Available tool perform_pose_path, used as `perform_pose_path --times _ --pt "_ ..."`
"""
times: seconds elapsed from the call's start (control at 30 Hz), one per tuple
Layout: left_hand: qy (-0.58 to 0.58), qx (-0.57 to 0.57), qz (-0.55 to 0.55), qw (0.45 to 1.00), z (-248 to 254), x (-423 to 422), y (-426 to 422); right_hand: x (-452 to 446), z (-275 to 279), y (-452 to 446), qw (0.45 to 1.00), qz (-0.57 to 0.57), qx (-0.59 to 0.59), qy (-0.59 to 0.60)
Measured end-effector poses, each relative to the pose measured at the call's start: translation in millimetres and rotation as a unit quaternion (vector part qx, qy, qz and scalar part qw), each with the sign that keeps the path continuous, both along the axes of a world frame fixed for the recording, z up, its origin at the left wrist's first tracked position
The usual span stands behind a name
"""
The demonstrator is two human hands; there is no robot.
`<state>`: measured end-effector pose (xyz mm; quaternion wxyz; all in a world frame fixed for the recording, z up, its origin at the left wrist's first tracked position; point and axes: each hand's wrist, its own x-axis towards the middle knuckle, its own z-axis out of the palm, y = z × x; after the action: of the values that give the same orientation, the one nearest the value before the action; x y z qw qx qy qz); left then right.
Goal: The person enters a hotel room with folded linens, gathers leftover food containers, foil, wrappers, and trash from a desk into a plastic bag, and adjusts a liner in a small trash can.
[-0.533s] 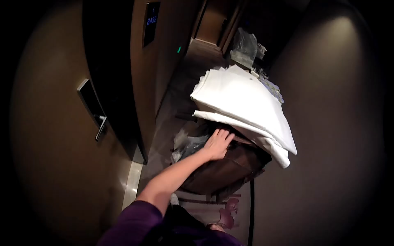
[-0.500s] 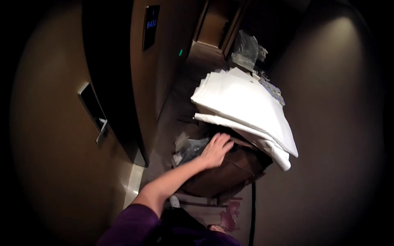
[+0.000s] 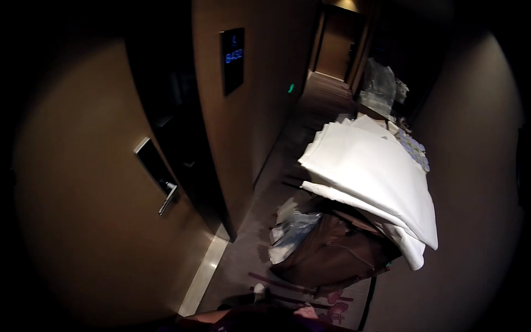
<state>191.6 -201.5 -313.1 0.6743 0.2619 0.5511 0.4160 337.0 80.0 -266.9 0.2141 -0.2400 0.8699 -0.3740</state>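
Note:
My right hand [image 3: 305,311] shows only in part at the bottom edge, close to my body. It is dim and blurred, so its fingers and anything in them cannot be made out. Of my left arm, a strip of forearm [image 3: 203,317] appears at the lower edge; the hand itself is hidden. In front of me stands a housekeeping cart with a brown fabric bag [image 3: 337,252] on its near end. A thick stack of folded white linen [image 3: 376,171] lies on top and overhangs the bag. Neither hand visibly touches the cart.
To the left is a wooden door [image 3: 94,205] with a lever handle [image 3: 168,199]; a lit room-number panel [image 3: 233,60] is beyond it. Clear plastic [image 3: 298,229] bulges beside the bag, and another plastic bag [image 3: 379,88] sits at the cart's far end. A wall [image 3: 470,182] runs along the right.
My left hand has come away from the top of the brown bag and back toward my body. The view has shifted, so the cart and door appear lower and farther right.

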Motion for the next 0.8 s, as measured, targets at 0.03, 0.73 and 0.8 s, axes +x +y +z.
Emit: perform_pose_path --times 0.03,0.73,0.8 --pt "-0.007 0.002 0.007 1.0 2 2 -3 -7 9 -1 0.999 0.01 0.04 0.036" --pt "0.248 -0.048 0.103 0.962 83 42 -90 -32 205 -156 0.982 -0.141 -0.087 0.092" --pt "0.271 -0.032 0.117 0.955 84 41 -105 -42 223 -159 0.985 -0.082 0.038 0.145"
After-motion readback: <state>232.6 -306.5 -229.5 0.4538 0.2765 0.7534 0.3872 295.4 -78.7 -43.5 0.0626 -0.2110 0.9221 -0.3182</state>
